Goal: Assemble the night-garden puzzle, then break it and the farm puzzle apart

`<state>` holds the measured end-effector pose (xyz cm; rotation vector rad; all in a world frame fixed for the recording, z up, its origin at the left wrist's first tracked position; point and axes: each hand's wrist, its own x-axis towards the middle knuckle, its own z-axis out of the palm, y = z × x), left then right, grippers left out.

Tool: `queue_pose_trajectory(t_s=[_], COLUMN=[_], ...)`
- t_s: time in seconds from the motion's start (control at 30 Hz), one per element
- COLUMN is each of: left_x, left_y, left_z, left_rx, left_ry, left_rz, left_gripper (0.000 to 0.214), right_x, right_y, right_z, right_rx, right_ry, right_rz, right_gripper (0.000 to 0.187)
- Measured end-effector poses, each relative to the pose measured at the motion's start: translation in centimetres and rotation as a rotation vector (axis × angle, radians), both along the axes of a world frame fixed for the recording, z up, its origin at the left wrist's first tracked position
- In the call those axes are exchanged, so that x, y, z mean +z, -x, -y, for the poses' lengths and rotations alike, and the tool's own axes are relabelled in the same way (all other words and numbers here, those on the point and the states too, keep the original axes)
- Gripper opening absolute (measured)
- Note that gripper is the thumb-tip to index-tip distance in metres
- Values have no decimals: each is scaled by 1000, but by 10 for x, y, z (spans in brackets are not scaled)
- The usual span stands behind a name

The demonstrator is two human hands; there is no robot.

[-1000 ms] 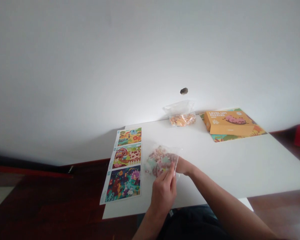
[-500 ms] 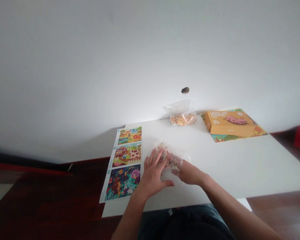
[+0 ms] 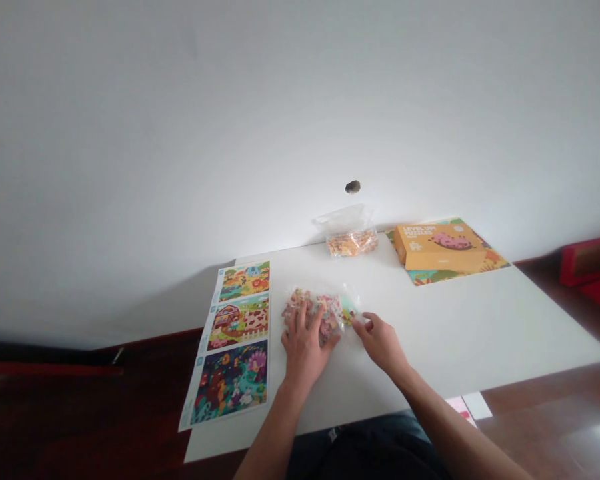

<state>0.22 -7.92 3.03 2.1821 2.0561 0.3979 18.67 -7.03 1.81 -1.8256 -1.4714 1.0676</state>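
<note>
A clear plastic bag of puzzle pieces [image 3: 293, 303] lies on the table. My left hand [image 3: 304, 343] rests on top of it with fingers spread, pressing on the pieces through the plastic. At the bag's right end, my right hand [image 3: 380, 340] is closed in a pinch on a green and yellow puzzle piece [image 3: 349, 313]. Its fingertips are small in view, and loose plastic surrounds the piece. Left of the bag lies a picture sheet [image 3: 237, 323] with three printed scenes: safari animals, a farm and a dark forest.
A second bag of orange puzzle pieces [image 3: 353, 243] stands at the back by the wall [image 3: 180, 133]. An orange puzzle box [image 3: 437, 247] sits on a colourful sheet [image 3: 423, 277] at the back right of the white table [image 3: 460, 327]. The wall has a hole [image 3: 353, 187].
My right hand has drawn out of the bag to the right, and a green piece now shows at its fingertips. My left hand stays spread on the bag. The view has shifted slightly right.
</note>
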Motion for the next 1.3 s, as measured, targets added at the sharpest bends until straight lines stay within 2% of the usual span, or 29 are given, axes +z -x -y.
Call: queue_pose_trajectory(t_s=[0.07, 0.13, 0.23, 0.27, 0.33, 0.4, 0.43, 0.5, 0.6, 0.73, 0.83, 0.93, 1.03, 1.1, 1.17, 1.3], left_x=[4, 9, 17, 18, 17, 11, 7, 0, 0, 15, 21, 18, 6, -3, -9, -12], left_y=[-2, -4, 1, 5, 17, 31, 38, 48, 55, 56, 55, 51, 45, 42, 38, 35], left_z=[8, 19, 29, 28, 17, -1, -12, -29, -39, -29, -24, -28, -35, -41, -48, -70], left_rx=[22, 25, -33, -37, 17, 126, 163, 174, 96, 101, 61, 2, 45, 92, 125, 143], left_ry=[9, 27, 41, 29, -28, -111, -109, 65, 202, 80, 50, 102, 48, -2, -46, -113], left_rz=[32, 88, 237, 284, 354, 427, 515, 766, 911, 1106, 1246, 1131, 979, 947, 947, 941], left_gripper=[67, 69, 61, 55, 46, 48, 51, 53, 43, 38, 45, 46, 38, 37, 39, 39], right_x=[0, 3, 5, 5, 6, 11, 15, 29, 61, 99, 106, 98, 85, 73, 55, 6], right_y=[0, -1, -6, -8, -10, -11, -10, -8, -6, -7, -7, -4, -4, -12, -27, -76], right_z=[-6, -13, -25, -30, -42, -53, -57, -62, -58, -48, -49, -55, -57, -55, -50, -33], right_rx=[76, 125, 136, 141, 167, 219, 262, 352, 422, 448, 348, 254, 189, 122, 31, -158], right_ry=[54, 29, -74, -95, -123, -165, -196, -268, -374, -463, -472, -487, -551, -588, -577, -444], right_rz=[-149, -231, -116, -55, 6, -42, -91, -180, -259, -367, -404, -382, -314, -261, -212, -139], right_gripper=[53, 56, 75, 71, 43, 27, 25, 24, 22, 19, 18, 24, 33, 39, 41, 39])
